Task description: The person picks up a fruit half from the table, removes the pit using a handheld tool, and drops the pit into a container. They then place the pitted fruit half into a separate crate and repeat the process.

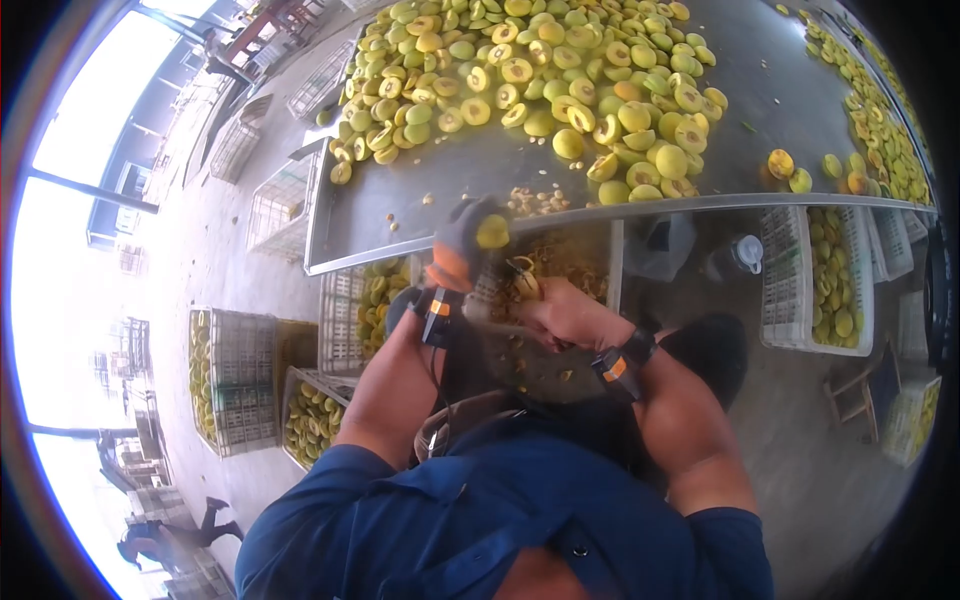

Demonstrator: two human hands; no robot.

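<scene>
My left hand (464, 242), in a dark glove with an orange cuff, is closed on a yellow-green fruit half (492, 231) at the front edge of the metal table (380, 215). My bare right hand (568, 312) is closed lower down, just right of it. A yellowish ring-shaped piece (525, 280) shows at its fingertips; whether the fingers also hold a tool is hidden. Beneath both hands stands a crate (614, 262) with brownish scraps inside. A small heap of pale pits (540, 201) lies on the table just beyond my hands.
A large pile of halved yellow-green fruit (560, 80) covers the table's far part, with more fruit (880, 120) at right. Fruit-filled crates stand left (245, 380) and right (790, 275). A clear jug (740, 255) is under the table; a small wooden stool (855, 395) stands right. Another person (165, 540) is far left.
</scene>
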